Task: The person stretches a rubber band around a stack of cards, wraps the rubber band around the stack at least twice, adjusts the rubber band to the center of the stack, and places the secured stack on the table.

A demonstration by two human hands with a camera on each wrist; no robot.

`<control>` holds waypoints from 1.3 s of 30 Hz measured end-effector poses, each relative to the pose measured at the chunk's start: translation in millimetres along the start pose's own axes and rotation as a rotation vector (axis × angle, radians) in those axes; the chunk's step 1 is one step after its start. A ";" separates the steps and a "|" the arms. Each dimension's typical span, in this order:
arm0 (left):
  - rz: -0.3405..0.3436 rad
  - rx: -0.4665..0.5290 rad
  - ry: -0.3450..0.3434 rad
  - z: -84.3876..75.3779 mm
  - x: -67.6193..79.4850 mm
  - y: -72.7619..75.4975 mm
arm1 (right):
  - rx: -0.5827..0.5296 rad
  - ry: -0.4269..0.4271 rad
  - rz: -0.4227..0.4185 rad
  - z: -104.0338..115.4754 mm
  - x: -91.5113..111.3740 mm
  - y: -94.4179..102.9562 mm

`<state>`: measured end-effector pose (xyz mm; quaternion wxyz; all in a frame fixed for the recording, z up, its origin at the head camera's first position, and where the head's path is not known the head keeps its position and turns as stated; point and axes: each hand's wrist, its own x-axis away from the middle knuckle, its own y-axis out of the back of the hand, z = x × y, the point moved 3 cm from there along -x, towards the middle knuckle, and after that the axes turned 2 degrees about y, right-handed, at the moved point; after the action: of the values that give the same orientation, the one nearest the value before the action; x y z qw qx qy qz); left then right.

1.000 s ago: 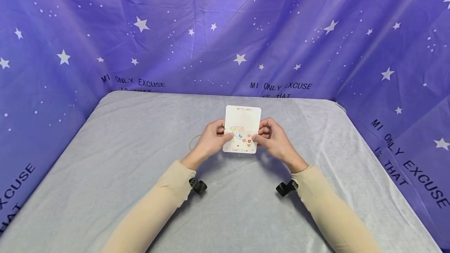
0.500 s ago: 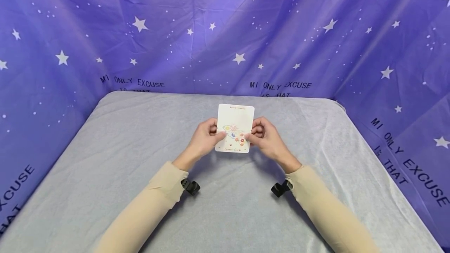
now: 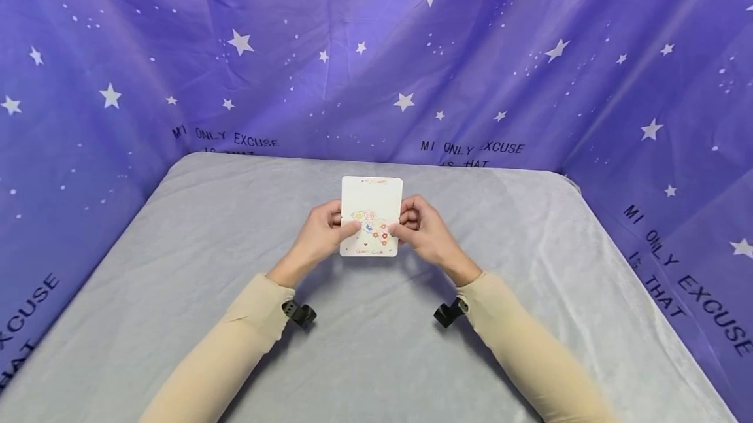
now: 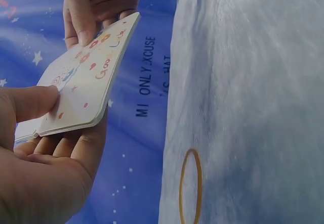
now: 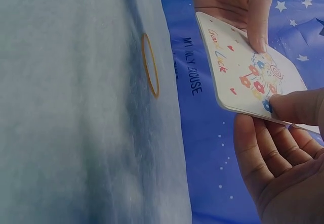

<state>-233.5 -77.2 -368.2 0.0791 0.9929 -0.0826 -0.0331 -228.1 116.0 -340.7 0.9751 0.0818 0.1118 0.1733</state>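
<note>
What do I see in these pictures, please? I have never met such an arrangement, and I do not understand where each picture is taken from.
There is no machine at work: these are a person's left hand and right hand, both bare. The wide picture comes from a camera worn on the head, looking forward and down. The two others come from cameras on the wrists, each watching its own hand. Together the hands hold a white Good Luck card with printed flowers, thumbs on top. On the grey cloth lies a thin yellowish loop, probably a rubber band.
</note>
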 end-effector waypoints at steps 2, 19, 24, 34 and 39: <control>-0.009 -0.008 0.009 2.0 1.4 3.1 | -0.003 -0.003 0.006 -1.0 -0.9 -3.6; -0.067 -0.039 -0.025 7.0 -0.3 26.4 | -0.012 -0.011 0.053 -12.3 -13.3 -16.3; -0.093 -0.081 -0.024 4.2 -2.3 39.8 | -0.001 -0.044 0.061 -32.9 -21.2 -12.1; -0.161 -0.057 -0.033 -4.0 -1.6 61.2 | 0.246 -0.125 0.112 -47.3 -36.3 -21.1; -0.206 -0.014 -0.054 -6.4 -1.7 70.3 | 0.300 -0.113 0.152 -52.0 -46.2 -31.5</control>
<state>-245.8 -144.4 -350.3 0.0798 0.9943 0.0178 -0.0684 -273.1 76.6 -388.2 0.9408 0.2440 0.0749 0.2229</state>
